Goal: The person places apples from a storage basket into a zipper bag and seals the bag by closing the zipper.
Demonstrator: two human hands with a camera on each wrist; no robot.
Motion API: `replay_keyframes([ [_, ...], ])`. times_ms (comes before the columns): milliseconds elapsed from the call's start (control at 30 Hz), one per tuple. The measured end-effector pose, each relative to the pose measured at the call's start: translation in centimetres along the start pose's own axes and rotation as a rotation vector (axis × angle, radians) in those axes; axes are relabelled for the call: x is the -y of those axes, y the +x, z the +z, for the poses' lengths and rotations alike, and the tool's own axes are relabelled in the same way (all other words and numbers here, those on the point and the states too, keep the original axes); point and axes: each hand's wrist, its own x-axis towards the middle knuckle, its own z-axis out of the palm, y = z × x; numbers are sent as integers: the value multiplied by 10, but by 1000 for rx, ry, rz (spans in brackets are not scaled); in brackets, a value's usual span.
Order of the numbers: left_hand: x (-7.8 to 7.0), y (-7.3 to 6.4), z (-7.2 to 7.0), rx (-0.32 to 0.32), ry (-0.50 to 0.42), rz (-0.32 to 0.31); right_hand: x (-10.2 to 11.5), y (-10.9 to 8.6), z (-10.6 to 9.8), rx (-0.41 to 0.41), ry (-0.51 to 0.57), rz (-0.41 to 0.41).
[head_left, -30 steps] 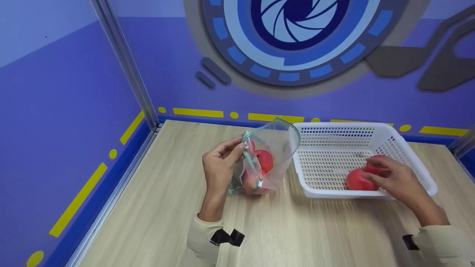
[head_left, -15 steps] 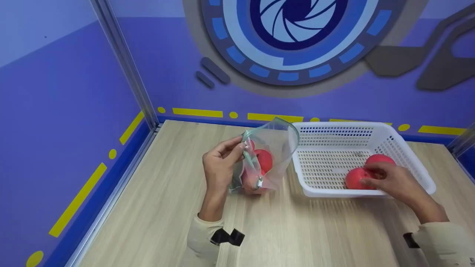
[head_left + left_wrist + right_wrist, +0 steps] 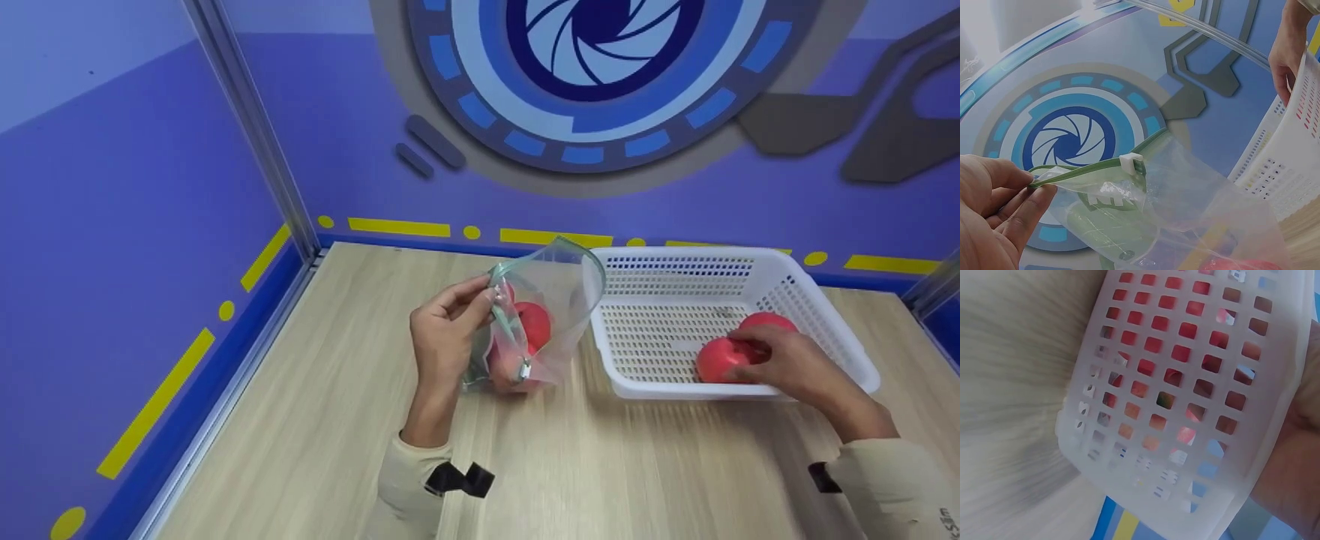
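A: ok so what's being picked up by the wrist cams that's getting lost from the head?

B: mainly the white slider (image 3: 1131, 163) on the green zip edge, which is being shown up close in the left wrist view, along with a green patch (image 3: 1109, 225) on the clear bag (image 3: 566, 300). In the right wrist view, red is only being glimpsed through the holes of the white basket (image 3: 690, 391).

A: and the hands?

B: the bag's edge is being pinched between thumb and fingers by the left hand (image 3: 448, 330). Inside the basket, the front red fruit (image 3: 720, 360) is being gripped by the right hand (image 3: 806, 367).

A: what's being held in each container?

B: the back red fruit (image 3: 766, 322) is being kept right behind the front one, at the basket's right end. More red fruits (image 3: 534, 322) are being held in the bag, left of the basket; their count is being blurred by the plastic.

A: setting?

B: the basket is being supported by a pale wood-grain tabletop (image 3: 322, 435), which is being backed by a purple-blue wall (image 3: 345, 112) with yellow dashes.
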Motion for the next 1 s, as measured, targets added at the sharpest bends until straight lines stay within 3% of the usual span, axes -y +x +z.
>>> replay_keyframes([
  [433,0,1,1,5,-7,9,0,6,3,16,-3,-36],
  [1000,0,-1,2,-4,10,-7,1,6,3,18,-15,-13],
])
